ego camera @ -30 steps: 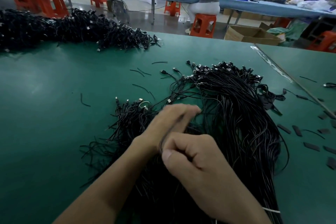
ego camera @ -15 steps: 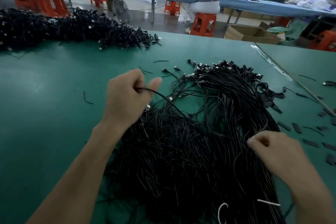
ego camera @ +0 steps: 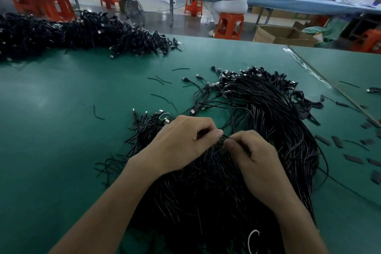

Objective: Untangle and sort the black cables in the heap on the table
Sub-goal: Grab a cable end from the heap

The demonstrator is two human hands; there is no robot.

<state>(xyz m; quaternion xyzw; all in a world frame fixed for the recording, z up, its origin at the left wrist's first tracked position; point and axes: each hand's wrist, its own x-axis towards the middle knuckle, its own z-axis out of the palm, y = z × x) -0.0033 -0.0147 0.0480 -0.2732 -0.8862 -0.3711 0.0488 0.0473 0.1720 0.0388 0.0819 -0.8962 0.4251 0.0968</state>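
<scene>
A big heap of black cables (ego camera: pixel 268 113) with small plug ends lies on the green table (ego camera: pixel 61 130), spreading from the centre toward me. Over the middle of the heap, my left hand (ego camera: pixel 185 140) and my right hand (ego camera: pixel 251 154) sit close together, fingertips almost touching. Each pinches a thin black cable between thumb and curled fingers, at the spot where the hands meet. A smaller bunch of plug ends (ego camera: pixel 150 121) fans out just left of my left hand. The cables under my palms are hidden.
A second long pile of black cables (ego camera: pixel 72 33) runs along the table's far left. Loose cable offcuts (ego camera: pixel 160 97) and flat black pieces (ego camera: pixel 354 159) lie scattered. A seam (ego camera: pixel 329 86) divides the table at right. Behind, a person sits on an orange stool (ego camera: pixel 228 24).
My hands were wide apart half a second ago, the left raised with a cable. Now both have come together low over the heap's middle, pinching a cable.
</scene>
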